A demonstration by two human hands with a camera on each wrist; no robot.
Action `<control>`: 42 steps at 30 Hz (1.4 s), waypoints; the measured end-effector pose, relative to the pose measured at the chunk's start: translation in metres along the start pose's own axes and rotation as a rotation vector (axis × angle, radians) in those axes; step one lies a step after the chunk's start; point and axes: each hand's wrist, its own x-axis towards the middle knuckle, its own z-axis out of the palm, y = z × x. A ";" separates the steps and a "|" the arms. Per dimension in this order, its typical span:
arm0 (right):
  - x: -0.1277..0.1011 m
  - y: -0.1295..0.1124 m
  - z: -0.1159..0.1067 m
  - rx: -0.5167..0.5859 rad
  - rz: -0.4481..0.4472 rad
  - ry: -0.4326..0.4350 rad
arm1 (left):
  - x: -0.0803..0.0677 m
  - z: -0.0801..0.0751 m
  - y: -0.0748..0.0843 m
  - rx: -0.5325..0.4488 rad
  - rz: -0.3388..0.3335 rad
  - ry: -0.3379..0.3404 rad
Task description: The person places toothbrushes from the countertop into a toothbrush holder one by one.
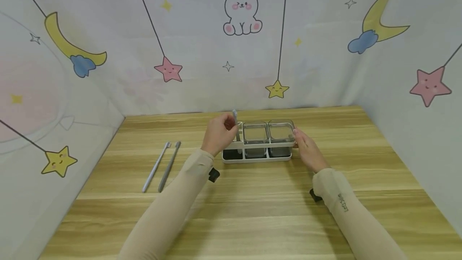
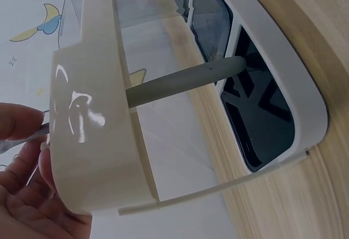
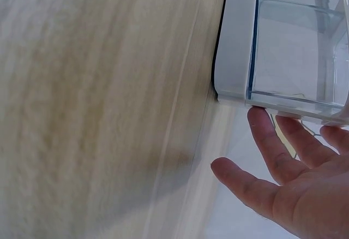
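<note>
My left hand (image 1: 221, 131) pinches a grey toothbrush (image 2: 185, 81) between thumb and fingers near its upper end. The handle passes down through the upper tier of a white two-tier toothbrush rack (image 1: 258, 160), at its left compartment. Its rounded lower end is at the black base insert (image 2: 256, 119). At the rack's right end, my right hand (image 1: 306, 149) touches the side; in the right wrist view its fingers (image 3: 267, 141) are mostly straight, fingertips against the end. Two clear cups (image 1: 255, 133) sit side by side in the rack's other compartments.
Left of the rack, a light-coloured toothbrush (image 1: 156, 167) and a darker grey toothbrush (image 1: 169, 167) lie side by side on the wood-grain table (image 1: 260, 220). A patterned cloth backdrop (image 1: 202, 31) stands behind the table and along both sides.
</note>
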 end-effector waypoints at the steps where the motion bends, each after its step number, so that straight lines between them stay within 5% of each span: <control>1: 0.000 0.000 0.001 0.001 0.002 -0.001 | 0.000 -0.001 0.000 -0.002 -0.003 -0.002; 30: -0.001 -0.007 0.017 0.016 0.010 -0.009 | -0.010 -0.022 -0.015 -0.130 -0.046 0.070; 42: -0.004 -0.003 0.007 0.006 -0.010 0.005 | -0.019 -0.054 -0.020 -0.158 -0.078 0.155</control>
